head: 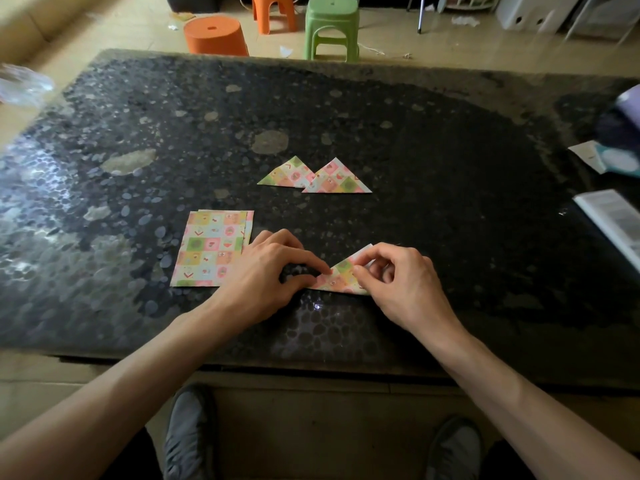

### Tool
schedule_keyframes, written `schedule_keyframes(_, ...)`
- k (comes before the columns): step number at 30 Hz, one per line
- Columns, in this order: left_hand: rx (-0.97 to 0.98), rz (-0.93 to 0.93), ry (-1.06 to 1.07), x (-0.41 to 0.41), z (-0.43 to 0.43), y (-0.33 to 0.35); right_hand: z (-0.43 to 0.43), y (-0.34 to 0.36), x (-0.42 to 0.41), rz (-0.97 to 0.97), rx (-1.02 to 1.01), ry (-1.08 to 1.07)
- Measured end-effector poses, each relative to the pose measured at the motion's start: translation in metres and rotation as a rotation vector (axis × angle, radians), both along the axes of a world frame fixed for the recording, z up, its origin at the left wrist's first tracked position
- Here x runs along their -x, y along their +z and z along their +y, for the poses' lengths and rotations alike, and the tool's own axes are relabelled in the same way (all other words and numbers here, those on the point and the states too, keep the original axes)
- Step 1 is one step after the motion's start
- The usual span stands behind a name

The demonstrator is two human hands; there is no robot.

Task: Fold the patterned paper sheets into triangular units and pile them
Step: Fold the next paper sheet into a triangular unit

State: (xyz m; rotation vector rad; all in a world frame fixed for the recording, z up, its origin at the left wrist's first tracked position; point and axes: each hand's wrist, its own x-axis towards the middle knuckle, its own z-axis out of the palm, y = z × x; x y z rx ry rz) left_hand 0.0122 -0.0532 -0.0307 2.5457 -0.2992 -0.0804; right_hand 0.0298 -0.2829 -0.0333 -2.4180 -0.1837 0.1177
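Note:
A patterned sheet being folded [341,277] lies on the dark speckled table [450,188] near its front edge, partly shaped into a triangle. My left hand [270,271] pinches its left corner with thumb and forefinger. My right hand [398,278] pinches its right flap, which is lifted a little off the table. To the left lies a small stack of flat patterned sheets [211,249]. Farther back, two finished triangular units [317,176] lie flat side by side, the right one overlapping the left.
A booklet [613,220] and white packaging [602,157] lie at the table's right edge. Clear plastic [22,84] sits off the far left corner. Orange stools [216,34] and a green stool [330,24] stand on the floor beyond the table.

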Motion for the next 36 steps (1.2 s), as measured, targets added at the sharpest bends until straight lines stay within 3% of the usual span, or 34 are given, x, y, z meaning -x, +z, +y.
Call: schedule_keyframes(36, 0.004, -0.066, 0.01, -0.003, 0.0, -0.014, -0.001, -0.004, 0.001, -0.06, 0.021, 0.033)
